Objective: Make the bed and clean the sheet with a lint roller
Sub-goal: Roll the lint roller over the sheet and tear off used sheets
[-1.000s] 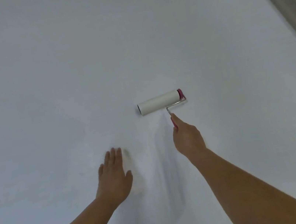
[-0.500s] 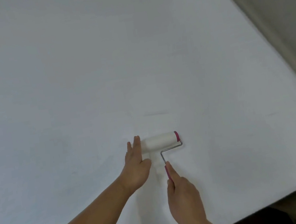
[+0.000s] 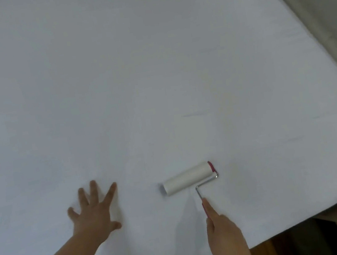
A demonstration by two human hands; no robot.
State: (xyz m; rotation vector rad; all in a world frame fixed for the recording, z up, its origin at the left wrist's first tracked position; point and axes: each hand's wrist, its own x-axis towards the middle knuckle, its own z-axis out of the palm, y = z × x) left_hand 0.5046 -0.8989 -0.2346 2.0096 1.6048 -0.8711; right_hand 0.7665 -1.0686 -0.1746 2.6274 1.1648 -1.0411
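Head view: smooth white bed sheet (image 3: 154, 74) spread flat across the mattress, with white paper-drum lint roller on bent wire arm and pink handle (image 3: 187, 178) lying drum-down on it near the front edge. Right hand (image 3: 225, 232) wrapped round the pink handle, forefinger laid along the shaft, likely to steer and press the drum squarely into the cloth. Left hand (image 3: 93, 213) flat on the sheet, fingers straight and splayed, holding nothing, well apart from the drum; judged to pin the fabric taut against bunching under the roller.
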